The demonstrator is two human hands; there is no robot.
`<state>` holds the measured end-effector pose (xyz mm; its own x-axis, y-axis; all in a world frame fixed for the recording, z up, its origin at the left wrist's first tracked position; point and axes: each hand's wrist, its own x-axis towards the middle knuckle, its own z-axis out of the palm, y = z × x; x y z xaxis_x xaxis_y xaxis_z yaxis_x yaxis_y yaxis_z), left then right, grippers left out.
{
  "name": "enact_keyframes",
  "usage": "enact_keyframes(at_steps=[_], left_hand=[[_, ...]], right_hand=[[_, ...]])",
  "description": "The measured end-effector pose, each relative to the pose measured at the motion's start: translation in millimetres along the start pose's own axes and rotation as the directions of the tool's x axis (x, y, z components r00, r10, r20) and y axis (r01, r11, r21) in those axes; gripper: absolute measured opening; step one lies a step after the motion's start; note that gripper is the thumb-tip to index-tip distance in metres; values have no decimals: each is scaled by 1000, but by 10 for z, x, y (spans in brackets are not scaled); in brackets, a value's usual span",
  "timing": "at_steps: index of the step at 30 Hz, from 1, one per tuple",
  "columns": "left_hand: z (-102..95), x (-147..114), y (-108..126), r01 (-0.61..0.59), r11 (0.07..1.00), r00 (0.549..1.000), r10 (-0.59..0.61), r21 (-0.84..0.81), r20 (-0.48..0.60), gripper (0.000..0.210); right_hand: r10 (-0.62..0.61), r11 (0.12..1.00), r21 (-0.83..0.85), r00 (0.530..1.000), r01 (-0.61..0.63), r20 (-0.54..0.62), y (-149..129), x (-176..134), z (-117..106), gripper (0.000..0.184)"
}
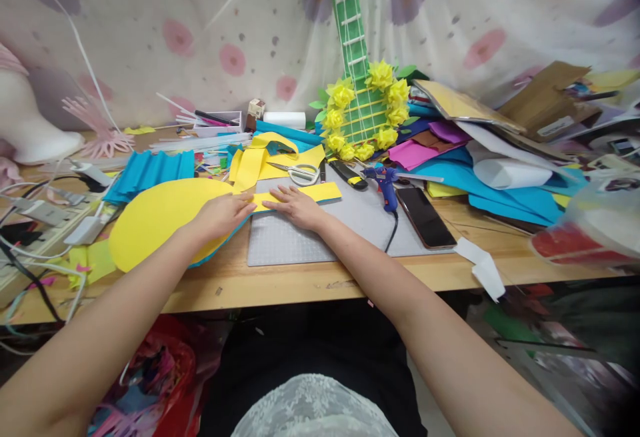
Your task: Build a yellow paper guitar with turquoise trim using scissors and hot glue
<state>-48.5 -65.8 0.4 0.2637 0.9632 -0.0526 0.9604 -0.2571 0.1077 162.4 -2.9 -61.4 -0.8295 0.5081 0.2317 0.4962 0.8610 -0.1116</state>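
Observation:
A yellow paper cutout (160, 217) with a broad rounded body and a long straight neck lies on the table, a blue layer showing along its lower edge. My left hand (225, 213) rests flat where the body meets the neck, fingers stretched out. Just right of it, my right hand (295, 205) presses on the neck with its fingers spread. Under the neck is a grey cutting mat (300, 243). Scissors (300, 173) with pale handles lie behind my hands beside yellow paper scraps (250, 163).
A blue glue gun (385, 187), a phone (425, 217) and a black-yellow utility knife (349, 174) lie to the right. Behind stands a green paper guitar (357, 90) with yellow flowers. Stacked coloured paper (500, 183) fills the right; cables and a power strip (45, 243) crowd the left.

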Motion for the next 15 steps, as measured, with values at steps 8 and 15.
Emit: enact_keyframes(at_steps=[8,15], left_hand=[[86,331,154,-19,994,995,8,-111,-99,47],[230,374,74,-211,977,974,210,-6,-88,53]], right_hand=[[64,995,87,988,-52,-143,-21,2,-34,54],[135,986,117,980,-119,-147,-78,18,-14,52]])
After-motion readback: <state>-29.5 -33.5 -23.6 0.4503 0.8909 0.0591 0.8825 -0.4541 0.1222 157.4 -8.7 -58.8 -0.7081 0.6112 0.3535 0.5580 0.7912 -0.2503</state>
